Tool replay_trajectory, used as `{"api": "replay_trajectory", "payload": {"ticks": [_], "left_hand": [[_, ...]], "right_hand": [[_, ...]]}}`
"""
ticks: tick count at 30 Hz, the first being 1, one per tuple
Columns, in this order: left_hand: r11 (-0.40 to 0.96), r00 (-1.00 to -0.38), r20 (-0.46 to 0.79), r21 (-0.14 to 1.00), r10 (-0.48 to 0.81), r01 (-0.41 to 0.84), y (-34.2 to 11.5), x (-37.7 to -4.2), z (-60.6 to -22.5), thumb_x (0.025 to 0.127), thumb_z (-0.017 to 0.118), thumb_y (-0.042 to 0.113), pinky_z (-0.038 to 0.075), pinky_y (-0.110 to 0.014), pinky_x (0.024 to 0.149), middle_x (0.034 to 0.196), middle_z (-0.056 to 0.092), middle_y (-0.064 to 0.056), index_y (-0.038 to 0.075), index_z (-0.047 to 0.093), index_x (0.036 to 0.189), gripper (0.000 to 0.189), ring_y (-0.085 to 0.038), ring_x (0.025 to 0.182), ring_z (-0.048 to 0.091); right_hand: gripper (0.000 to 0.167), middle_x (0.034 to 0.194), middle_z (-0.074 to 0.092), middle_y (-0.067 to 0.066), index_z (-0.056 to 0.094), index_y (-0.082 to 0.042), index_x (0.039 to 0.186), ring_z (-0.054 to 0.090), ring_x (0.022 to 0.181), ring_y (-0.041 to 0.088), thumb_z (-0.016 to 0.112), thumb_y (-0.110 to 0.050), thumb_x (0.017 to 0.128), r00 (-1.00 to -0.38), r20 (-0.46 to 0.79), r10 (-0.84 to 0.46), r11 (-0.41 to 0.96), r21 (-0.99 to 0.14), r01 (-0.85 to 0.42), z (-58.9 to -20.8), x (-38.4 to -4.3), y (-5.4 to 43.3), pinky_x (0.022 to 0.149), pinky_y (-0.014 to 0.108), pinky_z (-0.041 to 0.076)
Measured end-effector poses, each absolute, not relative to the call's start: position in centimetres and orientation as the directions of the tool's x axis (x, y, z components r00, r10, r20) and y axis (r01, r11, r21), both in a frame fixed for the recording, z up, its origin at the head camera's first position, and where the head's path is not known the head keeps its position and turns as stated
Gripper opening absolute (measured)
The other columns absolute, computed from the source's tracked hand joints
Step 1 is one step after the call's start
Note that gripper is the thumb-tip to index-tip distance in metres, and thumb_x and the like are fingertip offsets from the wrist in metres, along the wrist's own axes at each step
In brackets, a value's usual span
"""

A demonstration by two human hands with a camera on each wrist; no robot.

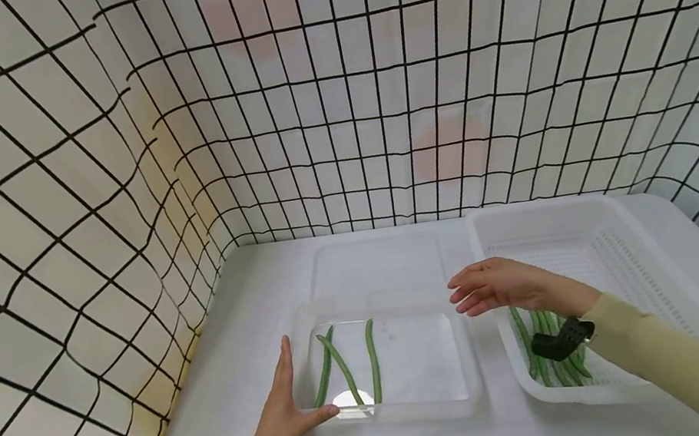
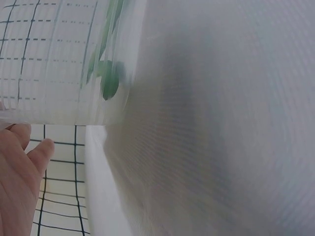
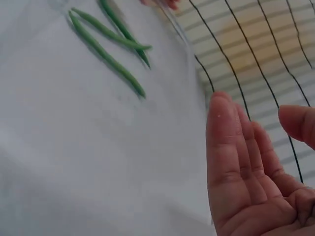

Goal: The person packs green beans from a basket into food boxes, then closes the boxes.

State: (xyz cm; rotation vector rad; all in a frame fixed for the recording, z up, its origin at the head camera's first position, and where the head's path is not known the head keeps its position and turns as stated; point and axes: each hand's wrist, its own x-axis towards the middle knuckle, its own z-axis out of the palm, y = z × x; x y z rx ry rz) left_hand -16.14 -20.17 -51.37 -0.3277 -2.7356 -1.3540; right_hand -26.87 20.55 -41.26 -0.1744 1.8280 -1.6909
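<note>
A clear plastic container (image 1: 425, 409) stands in the middle with 3 green beans (image 1: 373, 362) lying in its left part; two of them cross. My left hand (image 1: 281, 417) rests at its left front corner, thumb along the front rim and fingers straight up the side. My right hand (image 1: 498, 284) is in the air between this container and the white basket (image 1: 651, 258), holding nothing. In the right wrist view its fingers (image 3: 224, 142) are nearly straight, thumb apart. Several more green beans (image 1: 558, 364) lie in the basket's front left, partly hidden under my right wrist.
A clear flat lid (image 1: 374, 260) lies behind the container on the white tabletop (image 1: 218, 428). Black wire mesh (image 1: 369, 90) rises at the back and both sides. The basket has raised walls on the right.
</note>
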Motion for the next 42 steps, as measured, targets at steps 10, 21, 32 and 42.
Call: {"api": "replay_trajectory", "payload": {"ticks": [10, 21, 32, 42], "left_hand": [[0.589, -0.974, 0.161, 0.776, 0.157, 0.223, -20.2, -15.9, -51.3, 0.061, 0.086, 0.048, 0.019, -0.065, 0.102, 0.158, 0.002, 0.003, 0.033, -0.006, 0.152, 0.13, -0.032, 0.141, 0.01], [0.587, -0.971, 0.169, 0.774, 0.169, 0.237, -20.3, -15.8, -51.4, 0.062, 0.084, 0.051, 0.019, -0.065, 0.103, 0.158, 0.002, 0.003, 0.031, -0.006, 0.152, 0.129, -0.033, 0.141, 0.01], [0.588, -0.969, 0.182, 0.77, 0.17, 0.248, -20.3, -16.1, -51.6, 0.063, 0.087, 0.042, 0.019, -0.067, 0.101, 0.158, 0.001, 0.0, 0.03, -0.007, 0.152, 0.13, -0.036, 0.14, 0.01], [0.587, -0.973, 0.17, 0.776, 0.158, 0.231, -20.3, -16.1, -51.4, 0.061, 0.085, 0.051, 0.019, -0.066, 0.102, 0.158, 0.002, 0.002, 0.033, -0.006, 0.152, 0.13, -0.033, 0.14, 0.011]], "right_hand": [[0.042, 0.089, 0.067, 0.009, 0.054, 0.011, 0.116, 0.067, 0.076, 0.017, 0.057, -0.026, 0.096, -0.886, -0.426, -0.185, 0.309, -0.881, 0.359, -44.9, -26.9, 32.2, 0.072, 0.032, 0.055], [0.036, 0.061, 0.059, 0.005, 0.058, -0.003, 0.07, 0.061, 0.053, 0.012, 0.065, -0.032, 0.09, -0.845, -0.528, -0.083, 0.59, -0.709, 0.385, -49.7, -24.3, 36.6, 0.054, 0.027, 0.053], [0.027, 0.059, 0.061, 0.006, 0.061, -0.001, 0.068, 0.062, 0.052, 0.012, 0.069, -0.018, 0.087, -0.841, -0.53, -0.11, 0.558, -0.733, 0.39, -49.9, -24.5, 35.1, 0.054, 0.027, 0.054], [0.02, 0.069, 0.065, 0.01, 0.065, 0.008, 0.08, 0.066, 0.061, 0.014, 0.06, -0.009, 0.089, -0.807, -0.565, -0.169, 0.437, -0.777, 0.453, -49.6, -24.8, 35.4, 0.06, 0.027, 0.055]]}}
